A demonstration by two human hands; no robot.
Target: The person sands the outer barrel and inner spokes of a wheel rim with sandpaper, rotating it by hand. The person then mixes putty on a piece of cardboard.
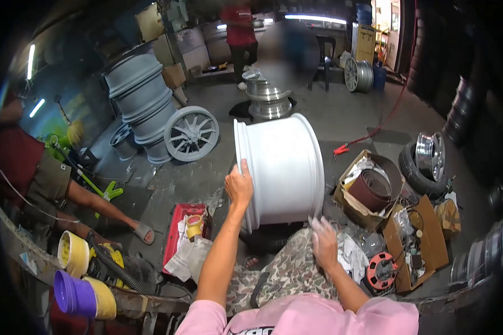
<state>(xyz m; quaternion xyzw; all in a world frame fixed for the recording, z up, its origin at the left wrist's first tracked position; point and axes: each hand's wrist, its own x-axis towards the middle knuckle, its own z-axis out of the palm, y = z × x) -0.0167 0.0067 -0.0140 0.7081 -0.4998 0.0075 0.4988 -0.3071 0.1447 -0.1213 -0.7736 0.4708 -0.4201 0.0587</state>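
Note:
A white-grey wheel rim (279, 170) stands on edge in front of my knees, its broad barrel facing me. My left hand (240, 183) grips the rim's left flange, with the thumb on the near side and the other fingers hidden behind. Close to the barrel's lower right edge is my right hand (324, 240), its fingers stretched out and holding nothing; whether the fingertips touch the flange I cannot tell. Below the rim is something dark and round, mostly hidden by it.
Grey rims (140, 100) are stacked at left beside a spoked wheel (191, 134). A red tray (176, 234) holds tape. At right are a box with sandpaper rolls (373, 190) and a cable reel (382, 271). One person sits left; another, in a red shirt (240, 25), stands behind.

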